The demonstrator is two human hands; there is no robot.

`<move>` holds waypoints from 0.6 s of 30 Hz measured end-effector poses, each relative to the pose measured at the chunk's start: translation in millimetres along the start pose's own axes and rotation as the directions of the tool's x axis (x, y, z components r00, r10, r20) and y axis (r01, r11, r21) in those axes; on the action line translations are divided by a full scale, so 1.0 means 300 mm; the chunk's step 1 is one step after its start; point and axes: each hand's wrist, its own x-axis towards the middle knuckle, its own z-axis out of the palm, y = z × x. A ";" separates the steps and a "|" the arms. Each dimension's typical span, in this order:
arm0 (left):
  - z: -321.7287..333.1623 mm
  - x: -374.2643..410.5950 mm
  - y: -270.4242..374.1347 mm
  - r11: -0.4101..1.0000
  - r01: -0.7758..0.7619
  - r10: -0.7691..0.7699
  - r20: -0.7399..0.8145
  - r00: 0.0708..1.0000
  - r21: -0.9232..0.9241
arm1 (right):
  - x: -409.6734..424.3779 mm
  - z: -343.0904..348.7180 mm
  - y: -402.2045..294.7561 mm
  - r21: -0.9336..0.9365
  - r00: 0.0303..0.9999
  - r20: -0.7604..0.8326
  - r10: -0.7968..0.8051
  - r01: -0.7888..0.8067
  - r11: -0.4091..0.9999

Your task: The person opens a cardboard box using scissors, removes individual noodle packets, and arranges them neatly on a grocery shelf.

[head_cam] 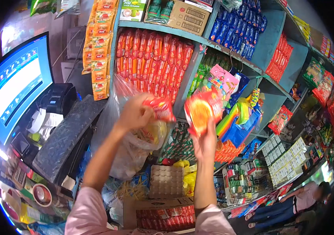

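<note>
My left hand [136,111] is closed around a red snack packet [162,108], blurred and partly covered by the fingers. In my right hand [205,142] is another red packet [200,113], its front printed with a round orange-yellow picture. Behind both hands, a blue-painted shelf unit [162,28] has a compartment filled with stacked red packets [155,58]. A clear plastic bag [120,164] with wrapped goods hangs below my left hand. Close to my body, an open cardboard carton [129,213] contains more red packets [167,218].
At left are a lit monitor [17,85], a black receipt printer [56,98] and a dark counter ledge [67,138]. Sachet strips [101,50] hang beside the shelf. An egg tray [167,182] stands below. Hanging toys [234,123] are at right. A person [290,204] stands beyond the counter.
</note>
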 end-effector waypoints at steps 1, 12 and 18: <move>-0.003 0.077 -0.036 0.988 -0.015 0.000 0.098 0.995 0.156 | 0.060 0.050 -0.013 -0.023 0.998 0.032 0.055 -0.054 0.998; 0.167 0.658 -0.246 0.850 -0.266 -0.026 0.540 0.841 0.455 | 0.672 0.533 0.083 0.151 0.979 0.010 -0.206 0.202 0.968; 0.190 0.676 -0.238 0.715 -0.309 -0.219 0.620 0.753 0.627 | 0.950 0.574 0.139 0.058 0.916 -0.071 -0.394 0.398 0.916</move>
